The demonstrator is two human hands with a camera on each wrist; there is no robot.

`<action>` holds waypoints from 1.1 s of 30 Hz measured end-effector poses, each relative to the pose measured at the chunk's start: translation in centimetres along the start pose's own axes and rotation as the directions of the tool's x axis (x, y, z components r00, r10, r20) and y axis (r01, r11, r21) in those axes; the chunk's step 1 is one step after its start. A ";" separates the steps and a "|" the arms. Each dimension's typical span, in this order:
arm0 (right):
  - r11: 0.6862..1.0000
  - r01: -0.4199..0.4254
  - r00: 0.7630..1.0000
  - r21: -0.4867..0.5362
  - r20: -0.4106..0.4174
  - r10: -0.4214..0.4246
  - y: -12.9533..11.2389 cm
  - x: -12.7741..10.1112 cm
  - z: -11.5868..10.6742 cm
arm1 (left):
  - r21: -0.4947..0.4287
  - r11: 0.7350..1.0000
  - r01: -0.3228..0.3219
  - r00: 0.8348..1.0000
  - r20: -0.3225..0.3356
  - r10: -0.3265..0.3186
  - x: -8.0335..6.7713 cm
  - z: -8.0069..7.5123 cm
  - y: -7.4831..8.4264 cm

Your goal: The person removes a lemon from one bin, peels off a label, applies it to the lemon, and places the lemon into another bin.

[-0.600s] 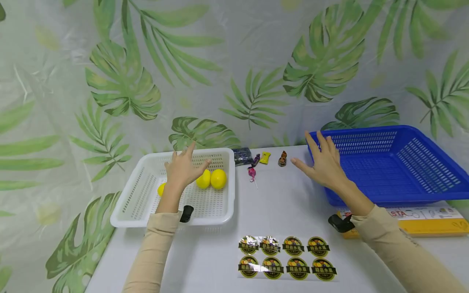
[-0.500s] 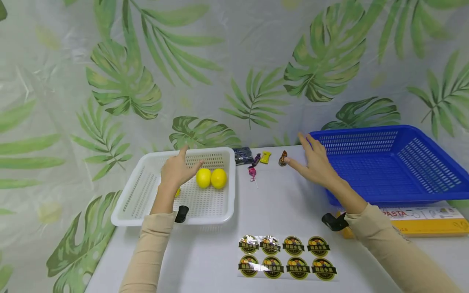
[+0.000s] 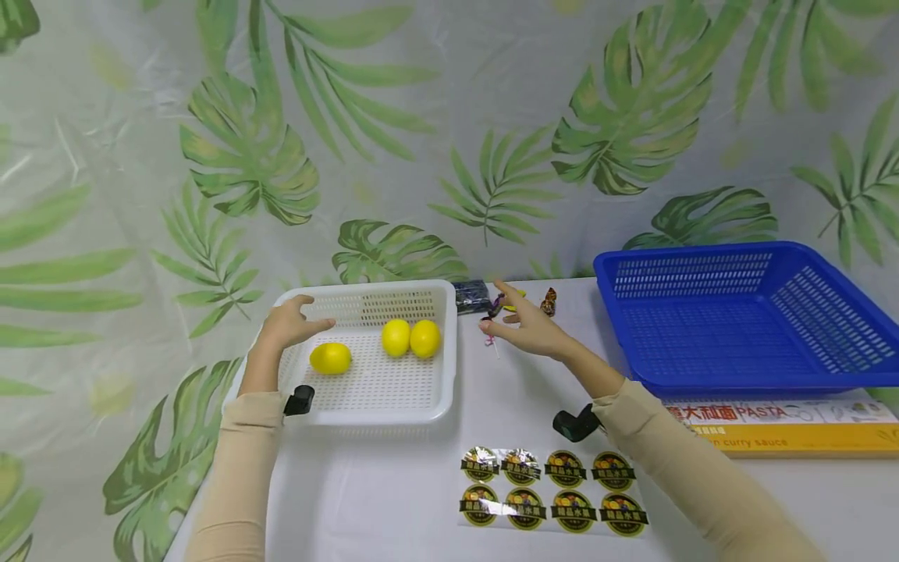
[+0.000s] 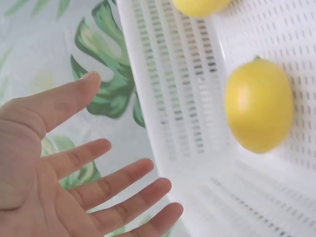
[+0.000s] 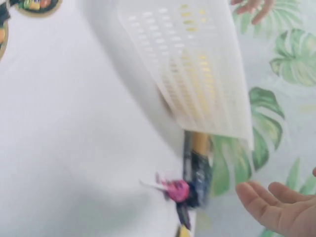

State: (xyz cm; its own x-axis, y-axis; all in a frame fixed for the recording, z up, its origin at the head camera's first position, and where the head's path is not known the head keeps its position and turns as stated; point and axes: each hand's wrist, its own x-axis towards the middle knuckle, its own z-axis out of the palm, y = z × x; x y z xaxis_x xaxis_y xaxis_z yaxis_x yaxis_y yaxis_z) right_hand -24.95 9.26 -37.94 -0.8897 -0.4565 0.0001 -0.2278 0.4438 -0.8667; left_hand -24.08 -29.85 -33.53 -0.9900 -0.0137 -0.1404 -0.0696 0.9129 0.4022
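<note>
My left hand [image 3: 288, 324] hovers at the back left of a white plastic basket [image 3: 393, 418], holding nothing. In the left wrist view its fingers are spread beside the basket's rim. A single lemon [image 3: 332, 358] lies right of that hand; two more, one lemon [image 3: 396, 338] touching another lemon [image 3: 425, 339], lie near the right wall. Over the small sweets at the table's back hangs my right hand [image 3: 534, 329], fingers extended and nothing held. It partly hides a pink lollipop [image 5: 177, 190] and a yellow wrapped candy [image 5: 183, 231]. Just beyond is a brown wrapped candy [image 3: 549, 301].
A dark packet [image 3: 472, 297] lies against the white basket's back right corner. At right, a blue basket [image 3: 723, 336] sits above a pasta box [image 3: 787, 449]. A sheet of round stickers [image 3: 555, 528] lies at the front. Behind everything hangs a leaf-print curtain [image 3: 506, 94].
Both hands have moved left: the left one towards the basket's left side, uncovering the single lemon, the right one from beside the blue basket to over the sweets. The single lemon has shifted rightward.
</note>
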 end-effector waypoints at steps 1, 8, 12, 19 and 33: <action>0.999 -0.020 1.000 0.027 0.018 0.020 0.1 0.3 0.5 | -0.017 1.000 0.005 1.000 0.017 -0.004 0.1 -0.1 -0.4; 0.978 -0.088 0.993 0.189 0.094 0.072 0.6 1.9 3.2 | -0.143 0.984 0.106 0.980 0.185 -0.078 1.3 -0.7 -2.7; 0.951 -0.117 0.988 0.288 0.131 0.082 1.0 2.4 4.6 | -0.199 0.964 0.176 0.949 0.296 -0.111 1.9 -0.3 -3.4; 0.922 -0.125 0.985 0.367 0.154 0.072 1.2 2.6 6.3 | -0.290 0.911 0.293 0.897 0.413 -0.157 2.6 1.2 -3.7; 0.902 -0.061 0.988 0.427 0.156 -0.007 1.6 2.3 8.0 | -0.362 0.846 0.392 0.866 0.457 -0.206 3.1 4.1 -4.3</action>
State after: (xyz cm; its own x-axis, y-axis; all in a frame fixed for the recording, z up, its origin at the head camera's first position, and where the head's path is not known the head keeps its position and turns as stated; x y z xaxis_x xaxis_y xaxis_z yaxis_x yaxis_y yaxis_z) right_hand -24.21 2.74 -43.32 -0.8157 -0.5741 -0.0717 0.0177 0.0991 -0.9949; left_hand -26.32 -32.18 -39.38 -0.7865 -0.0133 -0.6174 -0.4914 0.6190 0.6127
